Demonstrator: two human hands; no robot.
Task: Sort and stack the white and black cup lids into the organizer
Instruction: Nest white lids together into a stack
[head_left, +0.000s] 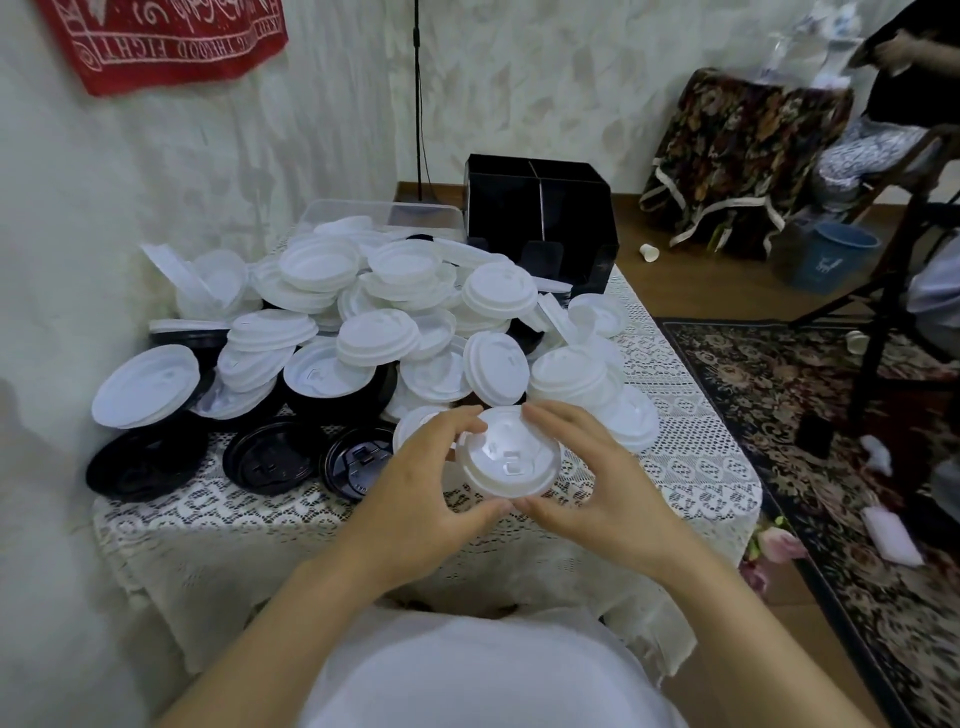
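A small stack of white lids (511, 460) is held between both my hands just above the near part of the table. My left hand (415, 488) grips its left rim and my right hand (587, 467) grips its right rim, thumbs meeting underneath. Behind them lies a big heap of loose white lids (374, 312) with black lids partly buried under it. Three black lids (270, 457) lie flat at the near left. The black organizer (540, 218), with divided compartments, stands at the far right corner of the table; its visible compartments look dark and I see no lids in them.
The table wears a white lace cloth (675, 467). A clear plastic box (384, 213) sits behind the heap by the wall. To the right are a patterned rug (810, 415), a dark chair (893, 291), a blue bin (836, 260) and another person's hand (898, 52).
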